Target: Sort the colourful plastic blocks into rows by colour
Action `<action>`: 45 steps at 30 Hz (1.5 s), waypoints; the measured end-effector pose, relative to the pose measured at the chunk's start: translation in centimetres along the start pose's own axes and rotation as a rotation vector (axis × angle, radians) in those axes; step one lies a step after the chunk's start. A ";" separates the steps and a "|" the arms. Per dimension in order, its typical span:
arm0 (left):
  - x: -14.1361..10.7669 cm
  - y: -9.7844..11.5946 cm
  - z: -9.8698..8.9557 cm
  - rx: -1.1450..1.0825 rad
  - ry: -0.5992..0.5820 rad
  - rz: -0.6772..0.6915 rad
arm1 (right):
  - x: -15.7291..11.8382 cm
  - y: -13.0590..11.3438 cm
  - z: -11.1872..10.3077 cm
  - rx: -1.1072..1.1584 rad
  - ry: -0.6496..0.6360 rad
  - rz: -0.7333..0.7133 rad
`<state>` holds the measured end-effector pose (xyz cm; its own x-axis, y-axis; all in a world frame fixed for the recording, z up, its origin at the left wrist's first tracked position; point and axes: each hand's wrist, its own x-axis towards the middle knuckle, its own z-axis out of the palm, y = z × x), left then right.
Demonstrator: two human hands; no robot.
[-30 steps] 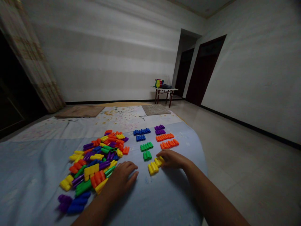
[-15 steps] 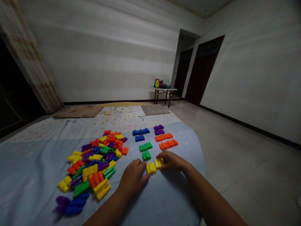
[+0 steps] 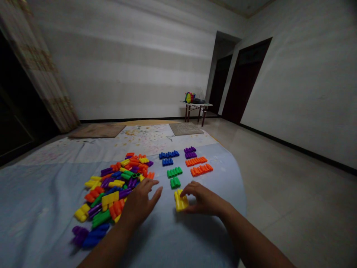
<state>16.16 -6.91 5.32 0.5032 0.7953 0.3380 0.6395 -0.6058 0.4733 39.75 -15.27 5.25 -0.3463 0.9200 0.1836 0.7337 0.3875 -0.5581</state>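
A yellow ribbed plastic piece (image 3: 182, 203) is gripped between the thumb and fingers of my right hand (image 3: 203, 199), low over the blue cloth. Whether a second yellow piece is stacked with it I cannot tell. My left hand (image 3: 143, 199) is open, fingers stretched forward, at the right edge of a loose heap of coloured tube-shaped pieces (image 3: 111, 197), part of which it hides. Just beyond my right hand lie green pieces (image 3: 174, 172) in two groups. Farther off are rows of blue pieces (image 3: 169, 154), purple pieces (image 3: 190, 152) and orange pieces (image 3: 201, 169).
The cloth-covered table (image 3: 220, 178) has a rounded right edge above a tiled floor. Two flat mats, a brown one (image 3: 97, 131) and a grey one (image 3: 186, 129), lie at its far side. A small side table (image 3: 196, 104) with a colourful bag stands by the doorway.
My left hand has left the yellow pieces and moved left to the heap, opening. My right hand has shifted slightly left; the two side-by-side yellow pieces now look like one in its grip.
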 end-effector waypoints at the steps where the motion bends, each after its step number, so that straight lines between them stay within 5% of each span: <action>1: 0.1 -0.5 -0.6 -0.004 0.036 -0.016 | 0.0 -0.6 0.3 -0.022 -0.034 -0.026; 5: 0.2 -2.1 -1.7 -0.016 0.130 -0.041 | 0.0 -2.1 1.0 -0.101 -0.118 -0.021; 10: 0.8 -1.4 -1.0 -0.069 0.059 -0.064 | 0.3 -1.3 0.2 -0.055 -0.050 -0.062; 16: 3.9 -0.9 2.6 -0.352 -0.070 -0.249 | 5.1 3.1 -0.5 -0.112 0.216 0.266; 24: 7.0 -1.6 7.2 -0.484 -0.111 -0.316 | 8.8 6.0 1.0 -0.172 0.138 0.433; 36: 8.8 -2.8 7.4 -0.568 -0.101 -0.398 | 10.6 6.7 2.0 -0.134 0.167 0.426; 45: 5.3 -1.8 6.4 -0.636 -0.103 -0.487 | 6.9 5.4 1.1 -0.053 0.146 0.424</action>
<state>21.40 -1.79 1.09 0.3237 0.9421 -0.0875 0.3628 -0.0382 0.9311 40.70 -6.92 2.55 0.0746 0.9953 0.0620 0.8230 -0.0263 -0.5674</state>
